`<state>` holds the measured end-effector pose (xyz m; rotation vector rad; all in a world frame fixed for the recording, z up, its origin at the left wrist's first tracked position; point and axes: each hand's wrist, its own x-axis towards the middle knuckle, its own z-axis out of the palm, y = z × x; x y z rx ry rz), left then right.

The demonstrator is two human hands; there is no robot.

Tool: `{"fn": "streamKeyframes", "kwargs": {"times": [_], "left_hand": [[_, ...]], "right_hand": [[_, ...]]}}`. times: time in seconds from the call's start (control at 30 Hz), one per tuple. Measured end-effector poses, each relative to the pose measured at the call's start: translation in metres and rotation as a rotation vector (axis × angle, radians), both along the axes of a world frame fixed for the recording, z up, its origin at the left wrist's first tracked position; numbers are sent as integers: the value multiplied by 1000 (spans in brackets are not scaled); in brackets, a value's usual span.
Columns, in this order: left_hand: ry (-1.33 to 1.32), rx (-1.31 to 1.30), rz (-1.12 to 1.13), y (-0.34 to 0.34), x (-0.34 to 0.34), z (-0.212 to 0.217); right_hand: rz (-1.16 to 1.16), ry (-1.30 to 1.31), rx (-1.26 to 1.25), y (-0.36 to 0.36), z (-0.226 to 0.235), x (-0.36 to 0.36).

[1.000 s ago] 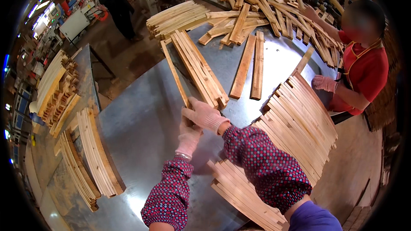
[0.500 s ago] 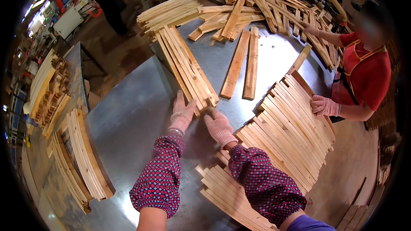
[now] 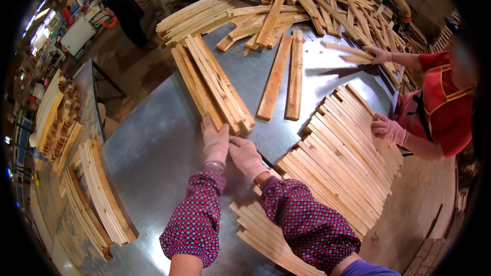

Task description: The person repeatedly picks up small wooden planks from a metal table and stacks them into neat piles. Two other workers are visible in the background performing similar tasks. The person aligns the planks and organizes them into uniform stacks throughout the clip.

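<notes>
Head view, over a sheet-metal-topped bench (image 3: 153,158). The left hand (image 3: 215,140), in a pale knitted glove, is laid flat with fingers extended, its fingertips pressed against the near end of a bundle of long, pale wooden slats (image 3: 215,84). The right hand (image 3: 245,156), gloved alike, is held open just beside the left one, palm down on the metal, close to the same slat ends; nothing is gripped by either hand.

The bundle is set near the middle of the bench, running away from the hands toward the far edge, its slats side by side and roughly flush at the near end. Two single flat boards (image 3: 286,79) are laid parallel just to its right. A fanned row of slats (image 3: 342,148) is spread along the right edge, where the gloved hand of a second person in a red apron (image 3: 388,129) is rested on it. A loose heap of wood strips (image 3: 307,0) is seen at the far edge. No containers are shown; curved wooden pieces (image 3: 102,199) are stacked along the left edge.
</notes>
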<state>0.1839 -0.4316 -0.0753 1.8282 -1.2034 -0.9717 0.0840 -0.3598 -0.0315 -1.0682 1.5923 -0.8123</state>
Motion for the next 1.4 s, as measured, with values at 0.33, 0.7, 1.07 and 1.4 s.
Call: {"fn": "streamKeyframes", "kwargs": {"times": [0.33, 0.7, 1.07, 1.4], "left_hand": [[-450, 349, -12, 0, -4, 62], [45, 96, 130, -6, 25, 39], [961, -114, 188, -12, 35, 1], [1140, 35, 1, -26, 61, -10]], "right_hand": [[-93, 47, 85, 9, -4, -5], [-47, 444, -20, -6, 20, -1], [-188, 301, -121, -24, -11, 10], [-2, 492, -13, -62, 9, 0]]}}
